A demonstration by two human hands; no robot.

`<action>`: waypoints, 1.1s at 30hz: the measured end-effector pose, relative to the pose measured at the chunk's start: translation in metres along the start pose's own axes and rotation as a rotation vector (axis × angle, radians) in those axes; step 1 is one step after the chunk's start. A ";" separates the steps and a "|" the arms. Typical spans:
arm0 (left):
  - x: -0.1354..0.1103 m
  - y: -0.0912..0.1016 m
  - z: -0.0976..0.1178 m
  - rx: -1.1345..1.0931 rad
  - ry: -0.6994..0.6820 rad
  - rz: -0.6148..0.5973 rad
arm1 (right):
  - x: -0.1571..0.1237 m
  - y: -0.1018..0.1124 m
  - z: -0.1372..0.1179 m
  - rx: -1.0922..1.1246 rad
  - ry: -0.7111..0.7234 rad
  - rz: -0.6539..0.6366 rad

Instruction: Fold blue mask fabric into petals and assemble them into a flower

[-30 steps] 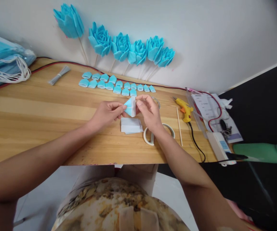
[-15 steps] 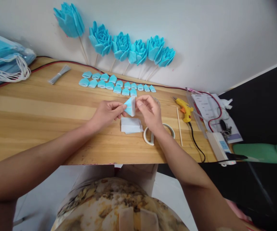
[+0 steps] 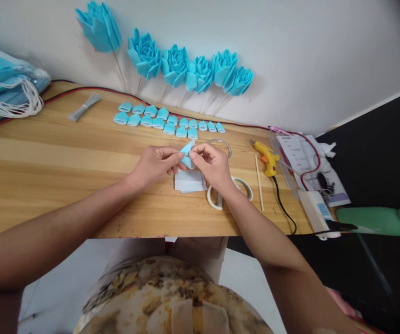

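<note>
Between my two hands, above the wooden table, is a small folded piece of blue-and-white fabric (image 3: 187,149). My left hand (image 3: 156,163) pinches its left side between thumb and fingers. The thumb and fingers of my right hand (image 3: 212,164) are closed on its right side, where the white face shows. Just below lies a stack of white fabric pieces (image 3: 190,182), partly covered by my right hand. Several folded blue petals (image 3: 158,123) lie in rows beyond my hands. Two white tape rolls (image 3: 214,200) sit beside and partly under my right wrist.
Blue fabric flowers on sticks (image 3: 174,66) lean against the wall. A yellow glue gun (image 3: 267,157), a thin wooden stick (image 3: 259,183) and a power strip (image 3: 320,214) are at right. Another roll (image 3: 225,144), a bundle of wires (image 3: 85,106) and bagged blue material (image 3: 8,93) lie farther back.
My right hand has moved left and closed onto the right side of the folded fabric, uncovering the ring-shaped roll behind it. My left hand keeps its pinch in nearly the same place.
</note>
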State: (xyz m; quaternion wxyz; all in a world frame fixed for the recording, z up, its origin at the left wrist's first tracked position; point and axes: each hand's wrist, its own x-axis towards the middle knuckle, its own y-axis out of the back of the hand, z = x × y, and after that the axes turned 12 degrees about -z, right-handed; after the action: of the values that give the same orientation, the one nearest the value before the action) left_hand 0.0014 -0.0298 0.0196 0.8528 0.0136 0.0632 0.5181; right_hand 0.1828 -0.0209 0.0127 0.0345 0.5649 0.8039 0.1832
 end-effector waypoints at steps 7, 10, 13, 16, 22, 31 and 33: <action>0.003 0.001 -0.006 -0.064 -0.010 -0.019 | 0.000 0.000 -0.001 0.001 0.000 0.011; 0.003 0.001 -0.005 -0.063 -0.020 -0.026 | 0.000 0.000 0.000 -0.008 -0.003 0.018; 0.002 0.001 -0.004 -0.067 -0.027 -0.026 | 0.000 0.000 0.000 -0.009 0.000 0.010; 0.002 0.001 -0.003 -0.069 -0.027 -0.019 | 0.000 0.001 0.001 -0.016 0.007 -0.008; 0.003 0.000 -0.002 -0.079 -0.022 0.035 | 0.002 0.005 0.006 0.222 -0.006 -0.015; 0.003 -0.001 -0.001 -0.091 -0.008 0.063 | 0.002 0.002 0.008 0.240 -0.069 -0.192; 0.002 -0.002 0.000 -0.079 -0.002 0.059 | 0.002 0.002 0.009 0.193 -0.083 -0.163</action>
State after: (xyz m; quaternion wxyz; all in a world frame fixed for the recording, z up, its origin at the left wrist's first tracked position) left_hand 0.0038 -0.0287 0.0191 0.8371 -0.0178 0.0413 0.5452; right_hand 0.1859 -0.0164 0.0056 0.0280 0.5057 0.8587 0.0780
